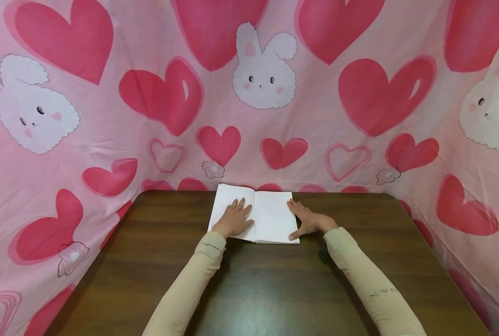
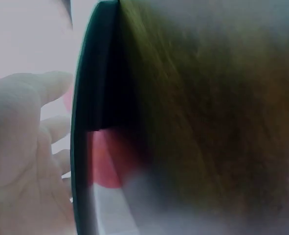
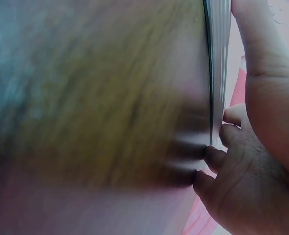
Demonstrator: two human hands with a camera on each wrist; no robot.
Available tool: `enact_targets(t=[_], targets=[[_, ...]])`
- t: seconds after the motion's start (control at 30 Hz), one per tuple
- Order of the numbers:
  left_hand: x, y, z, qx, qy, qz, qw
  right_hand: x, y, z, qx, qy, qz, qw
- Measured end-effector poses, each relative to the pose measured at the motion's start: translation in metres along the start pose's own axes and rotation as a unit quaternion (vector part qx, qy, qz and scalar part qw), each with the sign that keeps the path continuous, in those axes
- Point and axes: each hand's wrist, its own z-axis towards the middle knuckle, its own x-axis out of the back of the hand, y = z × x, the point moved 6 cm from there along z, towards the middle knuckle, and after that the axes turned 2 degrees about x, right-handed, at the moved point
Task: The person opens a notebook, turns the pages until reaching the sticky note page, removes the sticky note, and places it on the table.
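Observation:
An open notebook (image 1: 274, 217) with white pages lies near the far edge of the brown table (image 1: 257, 289). My left hand (image 1: 234, 218) rests on its left page, palm down with the fingers spread. At the notebook's right side, my right hand (image 1: 310, 220) touches the outer edge, fingers toward the top and thumb at the near corner. The right wrist view shows the fingertips of my right hand (image 3: 256, 171) against the page edges (image 3: 221, 58), close to the tabletop. In the left wrist view, a dark edge partly hides my left hand (image 2: 22, 142).
A pink cloth (image 1: 316, 126) printed with hearts and rabbits hangs behind the table and along both sides. Dark wooden tabletop extends to the left, right and front of the notebook. A small black object (image 1: 324, 254) sits under the right wrist.

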Motion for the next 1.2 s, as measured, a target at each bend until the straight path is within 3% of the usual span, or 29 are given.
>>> enact_targets(t=[0.1,0.3,0.57,0.83,1.2], targets=[[-0.005,-0.005,0.008,0.009,-0.009,-0.027,0.9995,0.001,-0.001,0.0,0.002,0.003,-0.003,1.0],[-0.019,-0.015,0.015,0.013,-0.062,-0.09,0.9939,0.001,0.0,0.0,0.001,0.003,-0.006,1.0],[-0.023,-0.019,0.013,0.02,-0.103,-0.094,0.9901,0.0,0.002,0.002,0.002,0.005,-0.012,0.9999],[-0.023,-0.018,0.012,0.033,-0.104,-0.104,0.9886,0.0,0.002,0.002,0.002,0.003,-0.014,0.9999],[-0.033,-0.019,0.021,0.043,-0.102,-0.105,0.9884,0.004,0.001,0.003,-0.012,-0.014,-0.012,0.9998]])
